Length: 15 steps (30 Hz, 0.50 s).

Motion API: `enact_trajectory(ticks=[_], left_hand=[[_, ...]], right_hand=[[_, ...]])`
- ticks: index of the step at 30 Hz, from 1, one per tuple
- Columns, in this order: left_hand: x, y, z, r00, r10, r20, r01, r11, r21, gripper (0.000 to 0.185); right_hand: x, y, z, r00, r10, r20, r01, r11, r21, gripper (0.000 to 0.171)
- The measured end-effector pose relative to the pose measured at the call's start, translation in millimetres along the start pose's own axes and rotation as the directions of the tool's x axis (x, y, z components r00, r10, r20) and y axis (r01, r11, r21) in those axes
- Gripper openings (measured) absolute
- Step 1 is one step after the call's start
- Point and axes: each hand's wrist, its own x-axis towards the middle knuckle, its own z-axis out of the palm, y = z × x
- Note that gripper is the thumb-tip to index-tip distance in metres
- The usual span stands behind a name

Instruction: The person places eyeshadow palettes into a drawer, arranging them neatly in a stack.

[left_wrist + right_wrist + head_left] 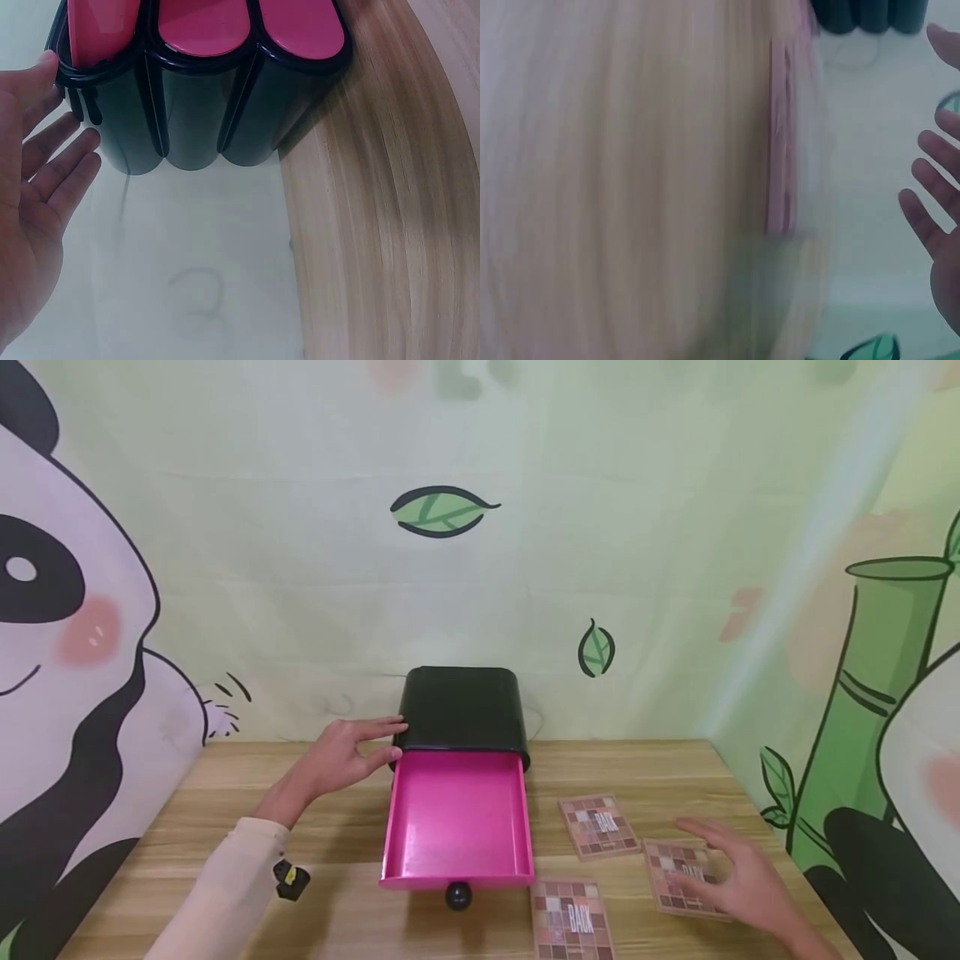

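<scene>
— Where do we have our hands?
— Our left hand [347, 756], fingers straight and holding nothing, rests against the left side of the black box [462, 708] at frame centre. Its pink drawer [457, 818] stands pulled out.
— And the right hand [738, 877]?
— Spread open over the rightmost eyeshadow palette [684, 877], lower right, gripping nothing. Two more palettes [598, 825] lie on the wooden surface [165, 827].

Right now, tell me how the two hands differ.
The left hand rests open against the side of the black drawer box, beside the pulled-out pink drawer; the right hand spreads over an eyeshadow palette on the table. The left wears a pale sleeve; the right forearm is bare. Both hands grip nothing.
</scene>
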Motion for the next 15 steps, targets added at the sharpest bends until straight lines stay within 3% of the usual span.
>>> enact_trajectory(ticks=[8, 15], left_hand=[[-1.8, -0.5, 0.6, 1.0, -0.017, 0.01, 0.017, 1.0, -0.015, 0.047], [-1.8, -1.7, 1.6, 1.0, -0.02, 0.009, 0.02, 1.0, -0.003, 0.047]], right_hand=[[-10, 33, -10, 0.993, 0.051, 0.103, -0.049, 0.999, -0.023, 0.083], [-14, 50, -9, 0.969, 0.105, 0.224, -0.094, 0.994, -0.059, 0.095]])
